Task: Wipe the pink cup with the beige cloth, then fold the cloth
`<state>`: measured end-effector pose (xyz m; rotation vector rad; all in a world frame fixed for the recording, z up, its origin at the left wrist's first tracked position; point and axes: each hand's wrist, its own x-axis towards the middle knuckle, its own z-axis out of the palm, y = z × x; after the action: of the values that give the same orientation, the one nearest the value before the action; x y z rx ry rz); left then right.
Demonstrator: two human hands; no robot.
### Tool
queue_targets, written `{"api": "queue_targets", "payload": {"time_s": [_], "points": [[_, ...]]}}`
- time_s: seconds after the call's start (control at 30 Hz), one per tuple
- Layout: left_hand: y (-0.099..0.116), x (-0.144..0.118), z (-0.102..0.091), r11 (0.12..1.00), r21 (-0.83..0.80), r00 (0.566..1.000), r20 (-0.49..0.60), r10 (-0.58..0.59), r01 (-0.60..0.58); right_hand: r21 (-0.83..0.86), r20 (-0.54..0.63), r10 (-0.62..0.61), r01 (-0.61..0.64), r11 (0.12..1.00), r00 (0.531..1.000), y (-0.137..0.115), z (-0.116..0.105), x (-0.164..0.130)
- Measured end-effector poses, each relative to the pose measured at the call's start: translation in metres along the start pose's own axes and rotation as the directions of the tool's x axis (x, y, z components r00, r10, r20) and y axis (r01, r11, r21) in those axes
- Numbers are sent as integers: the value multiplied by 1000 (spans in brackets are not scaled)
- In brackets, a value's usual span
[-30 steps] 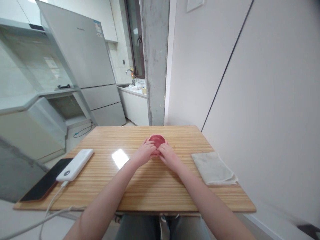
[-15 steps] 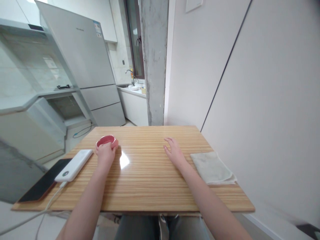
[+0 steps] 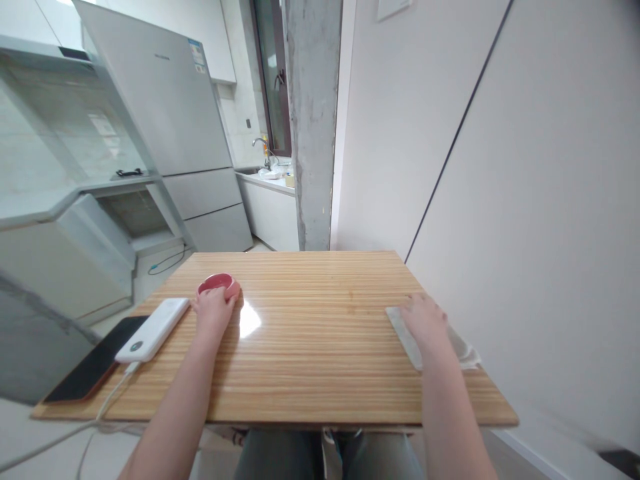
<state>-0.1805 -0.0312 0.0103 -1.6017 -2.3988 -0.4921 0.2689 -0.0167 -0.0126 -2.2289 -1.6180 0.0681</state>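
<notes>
A pink bowl is at the left back of the wooden table. My left hand is closed on its near rim, and hides part of the bowl's front. On the right side of the table lies a light grey cloth. My right hand is over the cloth's far part, palm down and touching it, with its fingers stretched forward and somewhat apart. The hand and forearm cover the middle of the cloth.
A white power bank with a white cable plugged in rests at the table's left edge, partly over a flat black item. Small faint marks show on the tabletop. A pale wall borders the right side.
My right hand has moved right, from above the bare tabletop onto the cloth. The left hand stays at the bowl, which sits a little flatter. The view has shifted slightly.
</notes>
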Motion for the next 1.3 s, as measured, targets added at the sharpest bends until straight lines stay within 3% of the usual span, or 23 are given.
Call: {"api": "queue_targets", "payload": {"time_s": [0.03, 0.1, 0.2, 0.27, 0.33, 0.43, 0.47, 0.5, 0.57, 0.67, 0.83, 0.93, 1.03, 1.1, 1.2, 1.3], "points": [[2, -2, -2, 1000, -24, 998, -57, 1, -2, -83, 3, 119, -119, 989, 993, 18, -4, -4], [11, -6, -8, 995, -85, 983, -184, 27, -43, -157, 51, 207, -197, 968, 977, 44, -9, -11], [36, -22, -18, 944, -207, 947, -250, 203, -257, -167, 110, 137, -118, 979, 984, 43, -10, -19], [60, -42, -22, 861, -294, 907, -205, 368, -415, -93, 148, -40, 55, 994, 988, 16, -5, -27], [85, -71, -23, 765, -398, 857, -139, 496, -507, 81, 179, -259, 248, 965, 949, -26, 3, -40], [110, -117, -17, 696, -538, 836, -30, 547, -475, 378, 176, -481, 392, 839, 859, -88, 15, -68], [112, -129, -14, 706, -542, 842, -5, 539, -455, 492, 178, -571, 430, 757, 801, -104, 17, -76], [109, -138, -11, 731, -522, 852, 15, 523, -440, 553, 189, -635, 453, 700, 749, -116, 17, -81], [94, -146, -6, 803, -432, 876, 55, 478, -411, 553, 176, -664, 485, 678, 727, -128, 16, -84], [54, -134, -4, 868, -307, 878, 160, 452, -391, 436, 169, -635, 521, 734, 754, -127, 12, -71], [-12, -85, -14, 882, -279, 826, 327, 459, -380, 338, 244, -559, 471, 815, 793, -121, 15, -42], [-37, -63, -14, 878, -259, 812, 342, 473, -403, 296, 231, -529, 459, 838, 816, -122, 19, -31], [-46, -55, -13, 883, -218, 827, 314, 466, -416, 298, 217, -517, 448, 843, 828, -121, 21, -21], [-35, -57, -16, 901, -172, 856, 282, 432, -398, 290, 241, -505, 435, 853, 829, -121, 23, -14], [10, -66, -26, 904, -159, 892, 164, 421, -398, 325, 220, -505, 425, 845, 835, -126, 28, -7], [78, -71, -34, 824, -279, 843, 78, 532, -494, 513, 41, -545, 450, 731, 837, -135, 42, -7]]}}
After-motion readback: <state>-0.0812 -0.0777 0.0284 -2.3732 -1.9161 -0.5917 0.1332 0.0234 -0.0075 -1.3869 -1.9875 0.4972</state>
